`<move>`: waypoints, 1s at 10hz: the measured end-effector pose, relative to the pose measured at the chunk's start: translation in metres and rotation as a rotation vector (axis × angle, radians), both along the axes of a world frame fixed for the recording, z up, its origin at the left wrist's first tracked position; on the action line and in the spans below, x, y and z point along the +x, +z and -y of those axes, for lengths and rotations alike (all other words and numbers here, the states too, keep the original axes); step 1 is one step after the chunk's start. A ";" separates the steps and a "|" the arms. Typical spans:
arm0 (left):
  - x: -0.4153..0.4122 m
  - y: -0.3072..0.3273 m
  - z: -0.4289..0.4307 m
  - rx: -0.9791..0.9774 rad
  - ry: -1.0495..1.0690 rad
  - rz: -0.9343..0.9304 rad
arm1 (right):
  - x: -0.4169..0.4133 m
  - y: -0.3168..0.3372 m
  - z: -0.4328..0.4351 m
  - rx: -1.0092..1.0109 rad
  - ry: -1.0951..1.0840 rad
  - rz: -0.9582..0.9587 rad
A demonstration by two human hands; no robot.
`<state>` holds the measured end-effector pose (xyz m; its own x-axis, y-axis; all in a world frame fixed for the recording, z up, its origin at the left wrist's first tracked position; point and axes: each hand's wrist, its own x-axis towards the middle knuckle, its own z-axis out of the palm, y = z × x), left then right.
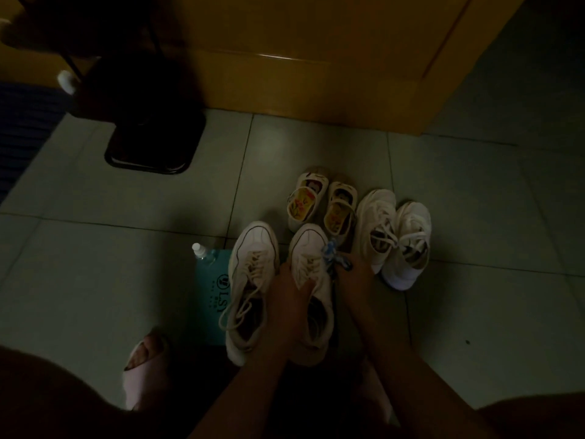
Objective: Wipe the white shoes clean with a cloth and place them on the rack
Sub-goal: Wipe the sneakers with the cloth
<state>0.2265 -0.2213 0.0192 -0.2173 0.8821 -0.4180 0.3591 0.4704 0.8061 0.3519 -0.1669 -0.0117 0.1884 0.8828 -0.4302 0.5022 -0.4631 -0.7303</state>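
Nearest you, at 7 o'clock, your foot in a pale slipper (142, 365) rests on the tiled floor (95, 248). At the middle of the view, your left hand (292, 289) is closed over the laces and tongue of a white sneaker (311, 248), holding it with the toe pointing to 12 o'clock. Your right hand (356, 274), just at 3 o'clock of that shoe, pinches a small blue-and-white cloth (332, 253) against the shoe's side.

The other sneaker (250, 248) lies touching it at 9 o'clock, laces loose. Beside that sits a teal packet (210, 289) with a small capped bottle (199, 251) at its far corner.

Farther out, at 12 o'clock, stands a small strapped pair (319, 204) with patterned insoles; at 2 o'clock, a laced white pair (395, 236).

Far off at 10 o'clock is a dark metal frame (152, 144); in this dim light I can't tell whether it is the rack. Beyond it is a wooden door (300, 58).

You look to be early on: wiping one shoe, all three pairs on the floor, none racked.
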 end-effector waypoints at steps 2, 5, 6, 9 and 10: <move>-0.003 0.003 0.002 0.014 -0.024 0.024 | 0.024 0.025 0.030 -0.177 0.064 -0.028; -0.002 0.006 0.000 -0.008 -0.023 0.026 | 0.027 0.016 -0.028 0.051 0.270 0.157; -0.003 0.007 -0.001 -0.021 -0.024 0.019 | 0.021 -0.070 -0.064 0.093 -0.163 0.670; -0.001 0.013 -0.002 -0.034 -0.016 0.026 | 0.005 0.044 0.023 -0.006 0.246 0.067; -0.001 0.011 0.000 -0.046 -0.013 0.012 | 0.014 0.042 0.027 -0.075 0.292 0.072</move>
